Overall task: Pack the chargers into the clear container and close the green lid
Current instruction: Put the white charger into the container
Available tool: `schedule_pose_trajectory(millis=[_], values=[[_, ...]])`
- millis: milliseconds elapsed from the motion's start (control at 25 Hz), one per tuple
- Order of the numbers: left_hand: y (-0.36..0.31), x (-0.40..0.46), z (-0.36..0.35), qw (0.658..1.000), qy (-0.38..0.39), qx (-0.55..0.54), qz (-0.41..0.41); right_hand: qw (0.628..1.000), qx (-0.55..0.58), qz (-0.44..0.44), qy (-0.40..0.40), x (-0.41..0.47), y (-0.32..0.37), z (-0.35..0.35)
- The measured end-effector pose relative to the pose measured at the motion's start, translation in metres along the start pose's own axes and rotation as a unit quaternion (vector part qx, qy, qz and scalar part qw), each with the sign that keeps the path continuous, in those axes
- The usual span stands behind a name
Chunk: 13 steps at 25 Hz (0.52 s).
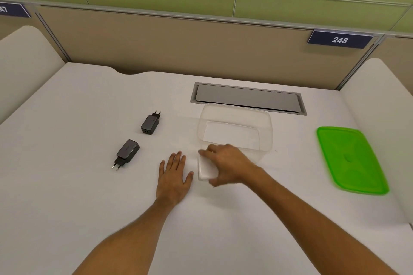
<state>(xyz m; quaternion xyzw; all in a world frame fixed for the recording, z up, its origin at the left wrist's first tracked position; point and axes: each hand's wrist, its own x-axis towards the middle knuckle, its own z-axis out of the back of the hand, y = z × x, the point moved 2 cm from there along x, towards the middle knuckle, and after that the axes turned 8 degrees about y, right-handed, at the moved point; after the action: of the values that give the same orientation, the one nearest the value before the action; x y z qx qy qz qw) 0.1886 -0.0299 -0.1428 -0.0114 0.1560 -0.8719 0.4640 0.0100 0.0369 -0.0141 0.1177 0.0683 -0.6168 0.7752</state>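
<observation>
The right hand [225, 163] covers much of a white charger [206, 169], fingers [204, 152] curled over its top and thumb under its near end, grasping it; its plug is hidden and its outline is blurred against the white surface [67, 185]. It sits just in front of the clear container [234, 129], whose near wall is hard to make out behind the hand. The container is open, with rounded corners, near the middle of the surface, just before a grey hatch [247, 98] at the far edge. The left hand [174, 176] lies flat, fingers spread and released, just left of the white charger. Two dark chargers lie toward the left edge: the farther one [150, 123] points its prongs away, the nearer one [127, 153] points them toward the near edge. The green lid [350, 161] lies flat near the right edge, well apart from the container.
</observation>
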Motion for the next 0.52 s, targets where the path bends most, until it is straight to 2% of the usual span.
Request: schedule_pose_trajectory(millis=[120,240,400,520], values=[[0.0,-0.001,0.001,1.0,-0.001,-0.009,0.004,0.995,0.024,-0.062,-0.072,0.009,-0.022,0.033],[0.0,-0.001,0.002,1.0,0.003,-0.015,0.005,0.982,0.066,-0.139,-0.107,0.015,-0.047,0.05],[0.0,-0.001,0.001,1.0,0.007,-0.011,0.008,0.957,0.115,-0.244,-0.109,0.023,-0.083,0.049],[0.0,-0.001,0.0,1.0,0.007,-0.011,0.009,0.949,0.106,-0.29,-0.067,0.028,-0.106,0.038]])
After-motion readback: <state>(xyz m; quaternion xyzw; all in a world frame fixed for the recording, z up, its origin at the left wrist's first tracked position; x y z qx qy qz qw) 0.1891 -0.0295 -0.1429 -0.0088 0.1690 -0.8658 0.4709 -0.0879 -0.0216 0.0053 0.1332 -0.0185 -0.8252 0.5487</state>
